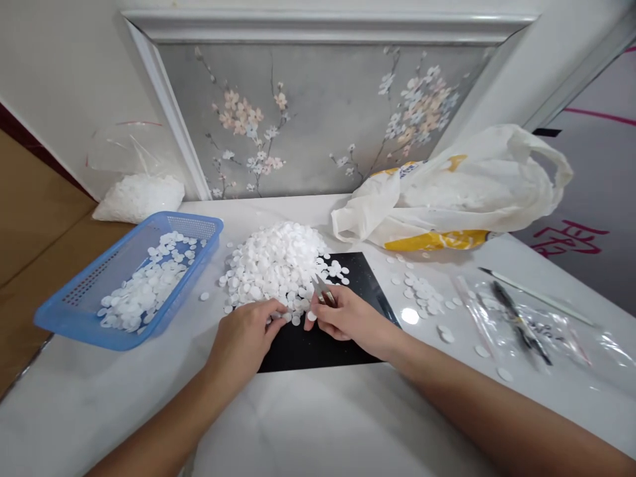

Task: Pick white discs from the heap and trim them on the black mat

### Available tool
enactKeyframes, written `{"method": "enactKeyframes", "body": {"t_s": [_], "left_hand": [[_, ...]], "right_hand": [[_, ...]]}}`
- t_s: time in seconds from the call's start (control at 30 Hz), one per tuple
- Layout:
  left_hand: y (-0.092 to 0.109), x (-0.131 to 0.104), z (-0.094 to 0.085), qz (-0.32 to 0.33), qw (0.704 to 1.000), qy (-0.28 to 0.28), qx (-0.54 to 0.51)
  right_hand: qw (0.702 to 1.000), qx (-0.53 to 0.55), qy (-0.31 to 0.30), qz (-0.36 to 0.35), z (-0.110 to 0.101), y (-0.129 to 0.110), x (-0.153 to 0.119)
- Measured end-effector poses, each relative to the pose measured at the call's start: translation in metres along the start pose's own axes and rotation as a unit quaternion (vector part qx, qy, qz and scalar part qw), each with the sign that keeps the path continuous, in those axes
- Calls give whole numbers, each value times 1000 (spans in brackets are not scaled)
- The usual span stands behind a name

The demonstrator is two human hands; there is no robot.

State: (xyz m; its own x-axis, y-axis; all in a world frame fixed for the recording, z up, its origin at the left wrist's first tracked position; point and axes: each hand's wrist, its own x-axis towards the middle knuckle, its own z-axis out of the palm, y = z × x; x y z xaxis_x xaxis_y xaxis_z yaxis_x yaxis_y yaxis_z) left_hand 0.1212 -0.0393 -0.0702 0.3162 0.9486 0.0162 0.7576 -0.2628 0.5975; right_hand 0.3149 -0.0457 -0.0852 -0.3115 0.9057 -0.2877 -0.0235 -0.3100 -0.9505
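Observation:
A large heap of small white discs lies on the white table and partly over a black mat. My left hand is at the heap's front edge, with thumb and index finger pinched on a white disc. Just right of it, my right hand is closed around small metal snips, whose blades point up and left over the discs. Another white disc shows at the fingertips of my right hand.
A blue basket with discs stands left, before a clear bag of white pieces. A white and yellow plastic bag lies back right. Loose discs, a black pen and clear bags are on the right.

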Motion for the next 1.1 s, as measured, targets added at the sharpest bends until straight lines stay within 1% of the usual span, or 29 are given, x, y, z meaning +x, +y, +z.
{"method": "enactKeyframes", "body": {"t_s": [0.07, 0.1, 0.17, 0.23, 0.3, 0.33, 0.4, 0.47, 0.53, 0.6, 0.63, 0.67, 0.73, 0.83, 0.9, 1.1], "left_hand": [[1, 1, 0, -5, 1000, 10, -13], [1, 1, 1, -7, 1000, 15, -22], [3, 1, 1, -11, 999, 19, -36], [3, 1, 1, -16, 999, 13, -39], [3, 1, -1, -27, 999, -6, -46], [3, 1, -3, -33, 998, -18, -59], [1, 1, -7, -44, 992, -45, -110], [0, 0, -11, -58, 979, -72, -179], [-1, 1, -15, -85, 961, -93, -247], [0, 1, -17, -117, 942, -103, -298], [1, 1, -18, -129, 934, -106, -317], [2, 1, -18, -137, 927, -109, -333], [4, 0, -17, -145, 915, -117, -358], [7, -2, -14, -157, 899, -127, -389], [9, -3, -12, -159, 901, -121, -386], [13, -7, -5, -119, 941, -77, -308]], "right_hand": [[996, -77, 19, -33, 1, 0, 0], [990, -128, 30, -52, 1, 0, 0], [967, -231, 49, -94, 4, 3, 0], [938, -315, 53, -137, 8, 5, 1], [911, -374, 46, -171, 11, 7, 2], [902, -391, 38, -180, 12, 8, 2], [896, -402, 30, -183, 12, 8, 3], [905, -387, 34, -172, 11, 7, 2], [930, -338, 36, -139, 9, 5, 1], [968, -231, 20, -90, 8, 1, -1], [984, -163, 7, -66, 8, 0, -3], [994, -98, -10, -47, 8, -2, -4], [999, 3, -40, -22, 8, -6, -7], [995, 64, -71, -4, 8, -7, -9], [994, 71, -79, 7, 9, -6, -9], [996, 42, -71, 13, 12, -5, -10]]}}
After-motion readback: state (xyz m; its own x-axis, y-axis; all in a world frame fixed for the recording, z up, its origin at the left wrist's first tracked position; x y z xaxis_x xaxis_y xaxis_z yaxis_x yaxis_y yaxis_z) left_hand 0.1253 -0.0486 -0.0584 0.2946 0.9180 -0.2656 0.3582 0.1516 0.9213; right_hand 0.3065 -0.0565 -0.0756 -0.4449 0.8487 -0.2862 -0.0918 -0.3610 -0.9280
